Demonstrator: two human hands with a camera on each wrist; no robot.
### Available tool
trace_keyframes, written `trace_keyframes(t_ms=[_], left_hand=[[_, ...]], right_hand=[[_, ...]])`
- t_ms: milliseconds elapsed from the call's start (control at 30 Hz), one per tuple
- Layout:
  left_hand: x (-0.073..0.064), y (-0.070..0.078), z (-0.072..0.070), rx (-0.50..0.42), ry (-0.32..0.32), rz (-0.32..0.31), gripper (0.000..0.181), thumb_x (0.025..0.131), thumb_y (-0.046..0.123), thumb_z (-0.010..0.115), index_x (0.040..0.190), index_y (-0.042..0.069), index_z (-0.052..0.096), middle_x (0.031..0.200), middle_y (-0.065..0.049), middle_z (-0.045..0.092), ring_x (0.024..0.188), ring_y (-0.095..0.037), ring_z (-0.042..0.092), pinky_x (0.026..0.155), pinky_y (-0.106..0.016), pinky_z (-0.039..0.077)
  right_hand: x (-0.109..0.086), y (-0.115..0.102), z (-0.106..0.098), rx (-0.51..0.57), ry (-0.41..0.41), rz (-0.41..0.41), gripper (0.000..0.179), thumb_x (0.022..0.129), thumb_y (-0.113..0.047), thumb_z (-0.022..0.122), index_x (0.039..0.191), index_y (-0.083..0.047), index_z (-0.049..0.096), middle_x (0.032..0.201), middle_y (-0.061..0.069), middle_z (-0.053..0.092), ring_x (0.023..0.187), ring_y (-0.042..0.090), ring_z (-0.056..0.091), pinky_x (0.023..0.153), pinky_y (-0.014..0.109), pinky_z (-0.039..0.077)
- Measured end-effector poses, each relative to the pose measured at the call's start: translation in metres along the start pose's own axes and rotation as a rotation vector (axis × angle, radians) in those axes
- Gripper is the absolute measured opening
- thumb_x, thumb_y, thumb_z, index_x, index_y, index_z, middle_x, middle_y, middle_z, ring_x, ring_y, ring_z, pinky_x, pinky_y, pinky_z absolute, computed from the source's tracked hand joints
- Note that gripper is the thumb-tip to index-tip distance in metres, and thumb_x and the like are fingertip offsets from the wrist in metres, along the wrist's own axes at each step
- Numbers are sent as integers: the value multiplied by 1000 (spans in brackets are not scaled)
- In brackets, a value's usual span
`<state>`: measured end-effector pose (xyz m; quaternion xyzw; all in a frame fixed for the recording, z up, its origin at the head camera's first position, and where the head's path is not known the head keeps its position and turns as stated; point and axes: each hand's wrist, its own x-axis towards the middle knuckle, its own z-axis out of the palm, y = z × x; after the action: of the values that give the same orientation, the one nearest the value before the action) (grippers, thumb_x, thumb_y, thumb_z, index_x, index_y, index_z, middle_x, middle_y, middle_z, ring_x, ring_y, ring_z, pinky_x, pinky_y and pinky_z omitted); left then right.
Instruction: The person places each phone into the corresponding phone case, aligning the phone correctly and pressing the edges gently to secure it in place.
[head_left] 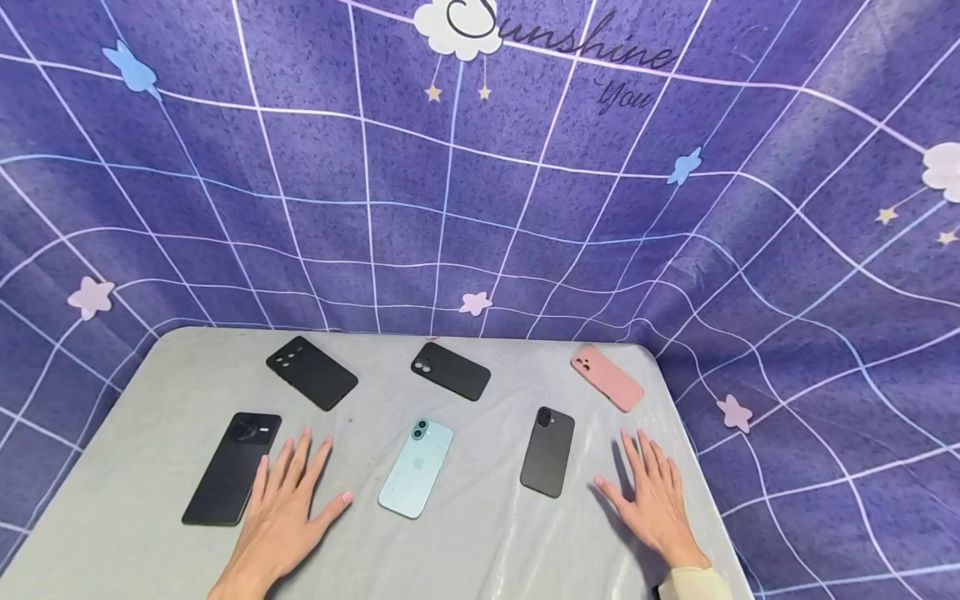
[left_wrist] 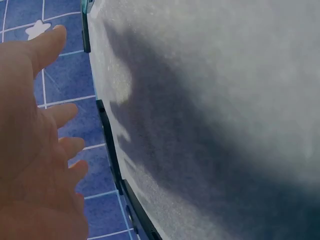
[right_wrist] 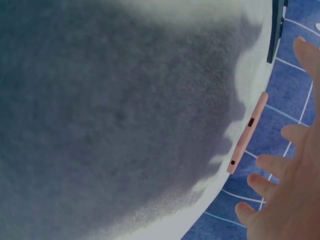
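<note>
My left hand (head_left: 283, 510) hovers with fingers spread, palm down, holding nothing. Just left of it lies a large black smartphone (head_left: 225, 479), partly overlapped by the fingertips in the head view. A light-blue smartphone (head_left: 416, 468) with two lenses lies to its right. My right hand (head_left: 649, 498) is spread at the table's right side, also holding nothing. Left of it is a dark grey smartphone (head_left: 548, 452). Along the back lie a black phone case (head_left: 318, 375), a second black phone case (head_left: 457, 373) and a pink phone case (head_left: 611, 381). In both wrist views the hands cast shadows on the cloth.
A table (head_left: 480, 550) covered in pale grey cloth carries everything. Behind it and on the right hangs a purple curtain (head_left: 405, 225) with a white grid, stars and clouds. The table's right edge runs close to my right hand.
</note>
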<state>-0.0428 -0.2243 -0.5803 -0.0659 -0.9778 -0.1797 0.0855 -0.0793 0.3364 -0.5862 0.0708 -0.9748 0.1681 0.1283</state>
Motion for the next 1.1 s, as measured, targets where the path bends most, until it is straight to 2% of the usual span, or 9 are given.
trace_keyframes(t_ms=[167, 367, 500, 633, 833, 1100], left_hand=[[1, 1, -1, -14, -9, -4, 90, 98, 61, 70, 166, 12, 39, 174, -22, 26, 162, -44, 18, 132, -63, 1], [0, 3, -3, -81, -12, -15, 89, 98, 58, 72, 166, 10, 39, 172, -25, 30, 158, -48, 23, 134, -57, 10], [0, 2, -3, -87, 52, 20, 80, 97, 52, 76, 162, 14, 49, 167, -22, 40, 152, -47, 36, 130, -60, 22], [-3, 1, -3, -88, 115, 35, 70, 94, 48, 80, 154, 17, 60, 158, -19, 51, 142, -47, 47, 117, -65, 37], [-6, 2, -5, -65, 139, 4, 62, 92, 45, 83, 144, 16, 68, 150, -15, 59, 136, -44, 53, 109, -65, 43], [-6, 2, -8, -60, 214, -26, 47, 87, 34, 88, 128, 15, 76, 133, -8, 69, 124, -35, 62, 103, -59, 50]], right_hand=[[0, 0, 1, 7, -6, 6, 90, 92, -49, 80, 164, -10, 42, 166, 26, 38, 150, 52, 33, 120, 73, 24], [1, -3, 2, 34, 11, -10, 92, 91, -46, 82, 162, -3, 43, 162, 29, 42, 146, 52, 39, 118, 69, 29], [3, -10, 1, 72, 19, -18, 91, 91, -42, 83, 161, 0, 44, 159, 30, 45, 141, 52, 43, 117, 68, 30], [5, -18, 2, 101, 39, -24, 88, 91, -38, 84, 159, 1, 46, 156, 30, 48, 140, 52, 46, 117, 67, 32], [13, -30, 4, 115, 96, -50, 79, 90, -33, 86, 152, 2, 53, 152, 28, 53, 137, 52, 50, 113, 68, 37], [29, -45, 6, 131, 135, -89, 69, 90, -28, 87, 145, 4, 59, 141, 26, 60, 131, 48, 55, 110, 62, 41]])
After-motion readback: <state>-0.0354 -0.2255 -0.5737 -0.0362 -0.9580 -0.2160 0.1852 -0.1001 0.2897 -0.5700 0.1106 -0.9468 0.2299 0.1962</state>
